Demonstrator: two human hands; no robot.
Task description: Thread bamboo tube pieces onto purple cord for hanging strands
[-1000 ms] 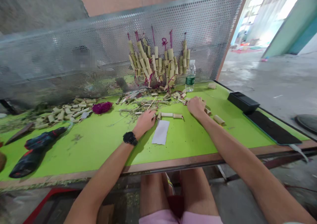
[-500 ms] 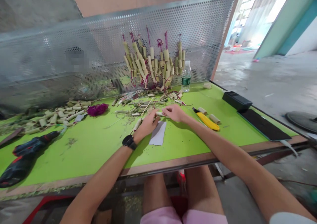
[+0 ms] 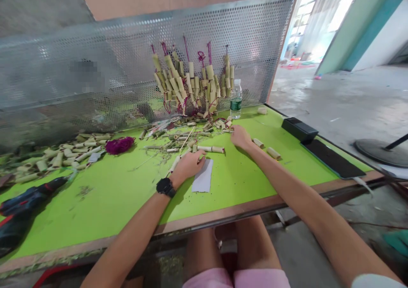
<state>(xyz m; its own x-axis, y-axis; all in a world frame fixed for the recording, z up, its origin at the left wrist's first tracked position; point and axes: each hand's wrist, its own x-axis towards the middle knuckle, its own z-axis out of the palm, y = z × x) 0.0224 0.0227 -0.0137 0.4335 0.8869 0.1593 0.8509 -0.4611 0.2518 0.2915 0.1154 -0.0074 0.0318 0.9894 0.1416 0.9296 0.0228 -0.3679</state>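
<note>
Right hand [image 3: 241, 137] has moved away from the left hand [image 3: 188, 165], toward the desk's [image 3: 229, 178] back edge.
Between the hands lies the line of bamboo tubes [image 3: 211, 149], just beyond the left hand and nearer the desk's front edge than the right. The left hand rests loosely curled beside the white paper [image 3: 202, 178]; whether it pinches anything, I cannot tell. The right hand reaches small bamboo scraps [image 3: 220, 125], its grip hidden.

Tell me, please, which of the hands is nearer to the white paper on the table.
Left. The left hand is close beside the paper, at its far left corner; the right hand is farther off, beyond the paper's far end and to the right.
</note>
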